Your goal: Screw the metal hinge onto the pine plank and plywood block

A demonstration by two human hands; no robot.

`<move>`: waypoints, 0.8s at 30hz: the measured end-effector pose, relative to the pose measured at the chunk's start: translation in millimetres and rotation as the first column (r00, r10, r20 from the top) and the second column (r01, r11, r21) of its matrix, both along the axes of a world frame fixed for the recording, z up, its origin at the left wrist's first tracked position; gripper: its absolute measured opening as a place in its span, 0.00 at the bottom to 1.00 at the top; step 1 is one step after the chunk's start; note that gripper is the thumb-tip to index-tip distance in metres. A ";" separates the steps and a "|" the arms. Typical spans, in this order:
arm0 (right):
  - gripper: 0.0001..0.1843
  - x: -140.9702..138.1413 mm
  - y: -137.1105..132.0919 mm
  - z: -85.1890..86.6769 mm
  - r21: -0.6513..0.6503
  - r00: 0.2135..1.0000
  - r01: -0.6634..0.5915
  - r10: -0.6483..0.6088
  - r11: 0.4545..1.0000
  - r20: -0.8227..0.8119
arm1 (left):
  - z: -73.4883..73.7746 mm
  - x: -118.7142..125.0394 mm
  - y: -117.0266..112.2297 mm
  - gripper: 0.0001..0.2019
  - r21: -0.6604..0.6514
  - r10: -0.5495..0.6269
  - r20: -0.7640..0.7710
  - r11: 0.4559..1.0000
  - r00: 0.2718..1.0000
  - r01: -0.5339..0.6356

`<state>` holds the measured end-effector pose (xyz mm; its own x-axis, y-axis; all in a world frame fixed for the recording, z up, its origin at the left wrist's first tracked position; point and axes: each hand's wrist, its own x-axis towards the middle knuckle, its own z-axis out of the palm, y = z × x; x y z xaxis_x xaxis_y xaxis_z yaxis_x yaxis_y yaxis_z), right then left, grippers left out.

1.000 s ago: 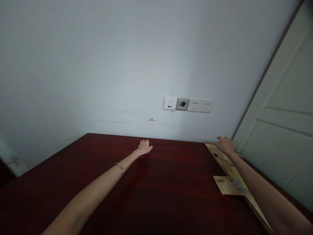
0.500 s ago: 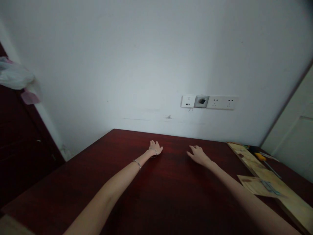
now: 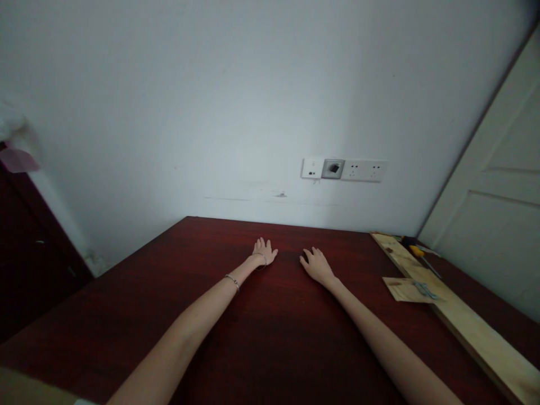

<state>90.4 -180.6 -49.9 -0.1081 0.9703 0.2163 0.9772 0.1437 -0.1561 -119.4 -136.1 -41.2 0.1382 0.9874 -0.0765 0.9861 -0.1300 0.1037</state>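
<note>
Both my arms stretch out over a dark red wooden table (image 3: 126, 315). My left hand (image 3: 264, 251) lies flat on the tabletop near its far edge, fingers spread, holding nothing; two thin bracelets sit on that arm. My right hand (image 3: 316, 263) rests palm down a short way to its right, fingers apart and empty. The two hands are close together but do not touch.
A long pale wooden plank (image 3: 459, 320) lies along the table's right side, with a smaller wood piece (image 3: 404, 289) and a metal part beside it. A yellow-handled screwdriver (image 3: 422, 256) lies behind the plank. Wall sockets (image 3: 343, 169) sit above the table; a white door (image 3: 493, 208) stands at right.
My right hand left the far end of the plank and moved left onto the bare tabletop beside my left hand. My left hand went from curled to lying flat with its fingers spread.
</note>
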 end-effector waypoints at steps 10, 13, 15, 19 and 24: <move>0.28 0.8 -2.6 1.2 0.039 1.000 -0.013 0.014 0.999 -0.018 | -6.0 1.3 -1.4 0.35 0.061 0.014 -0.012 0.998 1.000 -0.013; 0.27 1.3 -2.7 1.1 0.051 1.000 -0.022 0.023 0.998 -0.019 | -7.5 0.7 -1.2 0.35 0.074 0.015 -0.011 0.997 1.000 -0.014; 0.27 1.6 -2.8 0.8 0.058 0.999 -0.028 0.029 0.998 -0.018 | -8.1 0.5 -1.4 0.35 0.084 0.012 -0.009 0.996 1.000 -0.012; 0.27 2.3 -3.8 0.5 0.069 0.999 -0.037 0.038 0.997 -0.022 | -8.5 0.4 -2.5 0.35 0.095 0.008 -0.005 0.995 1.000 -0.007; 0.26 3.0 -4.9 1.5 0.071 0.998 -0.042 0.045 0.997 -0.041 | -8.0 -0.9 -4.2 0.34 0.101 0.006 0.004 0.995 1.000 -0.007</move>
<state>93.4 -185.5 -48.4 -0.1396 0.9472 0.2886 0.9624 0.1983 -0.1854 -120.3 -140.3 -49.1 0.1317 0.9910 0.0237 0.9866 -0.1333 0.0938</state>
